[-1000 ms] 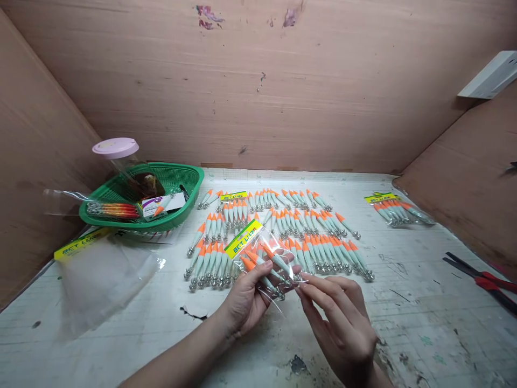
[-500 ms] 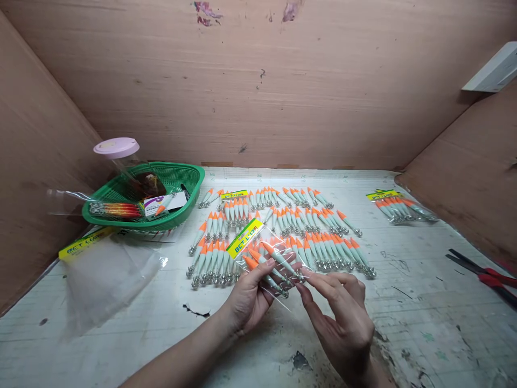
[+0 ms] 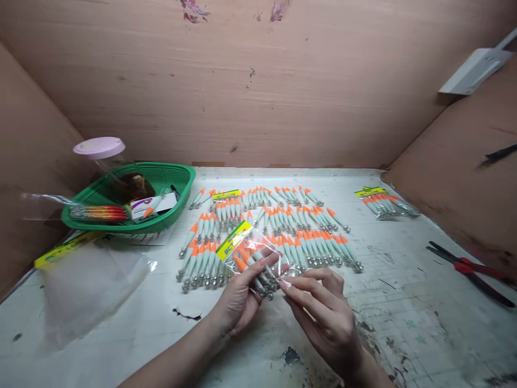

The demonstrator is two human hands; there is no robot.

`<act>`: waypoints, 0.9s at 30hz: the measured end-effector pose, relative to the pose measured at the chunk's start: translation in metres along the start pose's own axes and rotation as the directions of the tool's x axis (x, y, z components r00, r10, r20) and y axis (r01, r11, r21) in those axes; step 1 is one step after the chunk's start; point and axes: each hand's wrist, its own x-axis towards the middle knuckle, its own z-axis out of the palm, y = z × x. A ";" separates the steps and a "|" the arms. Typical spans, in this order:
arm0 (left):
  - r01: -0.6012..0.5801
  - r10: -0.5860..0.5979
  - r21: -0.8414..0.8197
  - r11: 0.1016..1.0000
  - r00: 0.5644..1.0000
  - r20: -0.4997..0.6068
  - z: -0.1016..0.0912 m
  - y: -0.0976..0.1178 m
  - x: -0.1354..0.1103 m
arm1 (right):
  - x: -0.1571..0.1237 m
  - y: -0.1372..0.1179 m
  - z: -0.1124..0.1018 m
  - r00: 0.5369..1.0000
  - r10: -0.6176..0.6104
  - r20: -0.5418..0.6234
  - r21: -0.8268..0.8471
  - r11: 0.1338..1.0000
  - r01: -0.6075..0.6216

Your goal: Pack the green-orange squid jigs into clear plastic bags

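My left hand [image 3: 240, 299] is closed around a clear plastic bag [image 3: 264, 240] with a yellow and green header. Several squid jigs [image 3: 247, 261] with orange tips and pale bodies lie inside it, their hooked ends toward me. At the bag's lower right end, my right hand [image 3: 323, 312] has thumb and forefinger pinched together on the plastic, close to the hooks. Just beyond my hands, rows of loose squid jigs [image 3: 323, 248] cover the paper. A labelled bag of jigs [image 3: 226, 209] rests among the back rows.
Left, a green basket [image 3: 183, 207] holds a pink-lidded jar [image 3: 100, 148] and packaged jigs [image 3: 100, 213]. Before it lie flat plastic bags [image 3: 92, 285]. Filled bags [image 3: 388, 205] sit at the back right, and red-handled scissors [image 3: 470, 269] at the right. Wooden panels [image 3: 283, 118] enclose the table.
The whole view has swung a little to the right, so everything appears further left. My right fingertips have drawn together at the bag's end. My left hand keeps its hold.
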 end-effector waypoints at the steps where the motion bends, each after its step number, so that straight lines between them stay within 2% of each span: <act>1: -0.005 0.005 0.010 1.000 1.000 -0.024 0.000 0.001 0.000 | -0.002 0.008 -0.010 0.999 -0.005 0.033 0.024 1.000 0.004; 2: -0.012 0.013 0.019 1.000 0.999 -0.046 0.000 0.001 0.001 | -0.005 0.019 -0.023 0.998 0.017 0.062 0.025 1.000 -0.019; 4: -0.025 0.028 0.035 0.999 0.997 -0.078 -0.001 0.001 0.003 | -0.016 0.051 -0.050 0.984 0.140 0.106 -0.073 0.988 -0.133; 5: -0.030 0.033 0.038 0.999 0.996 -0.086 -0.001 0.001 0.003 | -0.022 0.069 -0.063 0.959 0.243 0.146 -0.168 0.961 -0.218; 7: -0.031 0.033 0.030 0.999 0.995 -0.089 0.000 0.001 0.004 | -0.036 0.104 -0.082 0.916 0.337 0.217 -0.278 0.921 -0.273; 9: -0.020 0.021 0.014 1.000 0.996 -0.085 0.001 0.000 0.003 | -0.048 0.130 -0.089 0.900 0.355 0.252 -0.295 0.914 -0.278; 12: -0.017 0.017 0.009 1.000 0.996 -0.090 0.003 -0.001 0.001 | -0.059 0.148 -0.083 0.902 0.352 0.250 -0.273 0.919 -0.283; 17: -0.018 0.019 0.033 0.999 0.999 -0.048 0.004 -0.002 0.001 | -0.062 0.152 -0.073 0.904 0.364 0.225 -0.243 0.919 -0.309; 21: -0.022 0.023 0.039 0.999 0.999 -0.042 0.001 -0.003 0.001 | -0.056 0.147 -0.082 0.909 0.372 0.188 -0.251 0.913 -0.322; 23: -0.030 0.032 0.040 0.999 0.999 -0.041 0.000 -0.004 0.003 | -0.049 0.131 -0.093 0.911 0.383 0.153 -0.255 0.906 -0.338; 25: -0.031 0.032 0.041 0.999 0.999 -0.039 -0.001 -0.003 0.004 | -0.041 0.106 -0.107 0.906 0.395 0.154 -0.188 0.912 -0.365; 27: -0.027 0.029 0.037 0.999 0.999 -0.038 -0.001 -0.003 0.005 | -0.030 0.075 -0.119 0.898 0.334 0.286 0.006 0.937 -0.350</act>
